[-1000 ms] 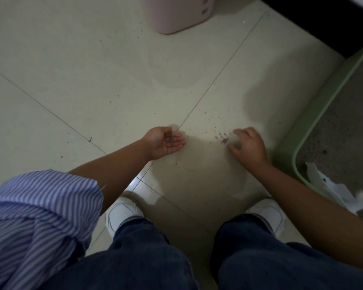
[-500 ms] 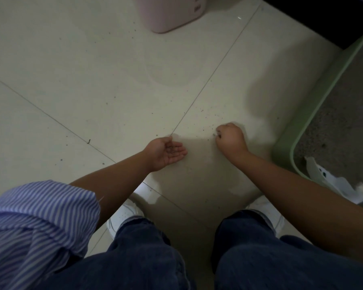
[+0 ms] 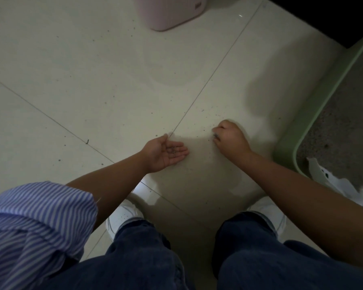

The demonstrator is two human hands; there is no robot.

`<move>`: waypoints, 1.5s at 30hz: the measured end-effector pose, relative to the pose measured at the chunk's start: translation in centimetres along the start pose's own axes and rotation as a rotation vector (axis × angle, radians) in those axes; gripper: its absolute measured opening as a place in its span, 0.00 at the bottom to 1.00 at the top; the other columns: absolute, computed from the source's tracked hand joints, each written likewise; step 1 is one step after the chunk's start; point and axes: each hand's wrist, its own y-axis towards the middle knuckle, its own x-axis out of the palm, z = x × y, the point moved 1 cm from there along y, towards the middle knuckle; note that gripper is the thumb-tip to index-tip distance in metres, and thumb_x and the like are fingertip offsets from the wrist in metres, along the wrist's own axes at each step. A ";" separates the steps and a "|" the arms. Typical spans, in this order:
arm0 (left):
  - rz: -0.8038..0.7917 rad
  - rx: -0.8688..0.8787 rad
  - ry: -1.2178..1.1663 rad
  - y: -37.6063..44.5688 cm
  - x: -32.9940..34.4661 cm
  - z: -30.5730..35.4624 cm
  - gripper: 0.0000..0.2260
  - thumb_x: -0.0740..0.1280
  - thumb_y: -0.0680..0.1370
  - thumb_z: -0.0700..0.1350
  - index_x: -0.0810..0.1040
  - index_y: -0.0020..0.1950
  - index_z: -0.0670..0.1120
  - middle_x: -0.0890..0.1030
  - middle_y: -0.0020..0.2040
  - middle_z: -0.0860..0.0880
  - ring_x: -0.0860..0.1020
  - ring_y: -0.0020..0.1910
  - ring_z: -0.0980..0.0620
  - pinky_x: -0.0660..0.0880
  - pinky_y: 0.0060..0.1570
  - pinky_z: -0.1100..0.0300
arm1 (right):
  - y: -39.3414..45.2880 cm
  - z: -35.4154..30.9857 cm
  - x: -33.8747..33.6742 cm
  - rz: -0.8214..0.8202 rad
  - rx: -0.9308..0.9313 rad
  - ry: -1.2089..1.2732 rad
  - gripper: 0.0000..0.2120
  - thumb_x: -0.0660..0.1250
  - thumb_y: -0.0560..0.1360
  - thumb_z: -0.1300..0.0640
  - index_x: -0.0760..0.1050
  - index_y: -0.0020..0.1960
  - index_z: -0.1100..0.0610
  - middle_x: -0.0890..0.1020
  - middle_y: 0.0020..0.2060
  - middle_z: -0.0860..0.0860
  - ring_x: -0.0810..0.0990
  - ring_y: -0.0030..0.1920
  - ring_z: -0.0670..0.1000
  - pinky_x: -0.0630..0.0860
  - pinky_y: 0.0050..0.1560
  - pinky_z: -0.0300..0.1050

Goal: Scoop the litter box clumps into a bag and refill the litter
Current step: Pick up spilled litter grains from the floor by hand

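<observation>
**Stray litter gathered off the floor by hand**

While the litter box (image 3: 323, 114) sits at the right, its long axis running near to far, I see spilled grains (image 3: 173, 150) in the left hand (image 3: 164, 151), which lies cupped palm-up as a tray. The right hand (image 3: 231, 139), fingers curled, pinches more grains from the floor (image 3: 92, 80), I judge.

Left hand (image 3: 165, 152) cups litter grains (image 3: 173, 150); right hand (image 3: 231, 139) pinches some beside the litter box (image 3: 314, 114).
</observation>
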 end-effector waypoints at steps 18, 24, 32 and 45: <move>-0.099 0.040 -0.046 0.5 -0.9 1.8 0.37 0.41 0.78 0.64 0.74 0.48 0.34 0.84 0.38 0.39 0.80 0.45 0.44 0.78 0.46 0.55 | 2.0 -0.5 -1.3 -0.158 -0.321 -0.314 0.19 0.78 0.40 0.72 0.72 0.24 0.64 0.75 0.21 0.59 0.76 0.21 0.57 0.67 0.19 0.34; -0.121 0.010 -0.066 1.3 0.3 1.2 0.34 0.41 0.80 0.61 0.75 0.48 0.34 0.83 0.38 0.38 0.77 0.47 0.43 0.71 0.55 0.51 | 0.5 -2.5 -2.6 -0.016 -0.028 0.228 0.06 0.66 0.70 0.65 0.81 0.42 0.67 0.83 0.42 0.62 0.79 0.45 0.56 0.65 0.41 0.35; -0.091 -0.075 0.045 1.4 2.5 0.8 0.21 0.47 0.83 0.46 0.75 0.47 0.36 0.83 0.32 0.41 0.78 0.47 0.47 0.78 0.44 0.60 | -1.4 0.5 -3.1 0.165 0.140 0.360 0.09 0.65 0.75 0.64 0.81 0.51 0.67 0.83 0.48 0.62 0.80 0.50 0.59 0.68 0.48 0.36; -0.043 -0.026 -0.029 1.5 0.2 1.4 0.26 0.49 0.82 0.48 0.79 0.38 0.34 0.83 0.31 0.41 0.83 0.35 0.46 0.80 0.34 0.60 | 0.2 0.3 -0.2 0.003 -0.177 -0.004 0.09 0.68 0.60 0.63 0.80 0.37 0.68 0.79 0.35 0.62 0.79 0.37 0.63 0.77 0.43 0.50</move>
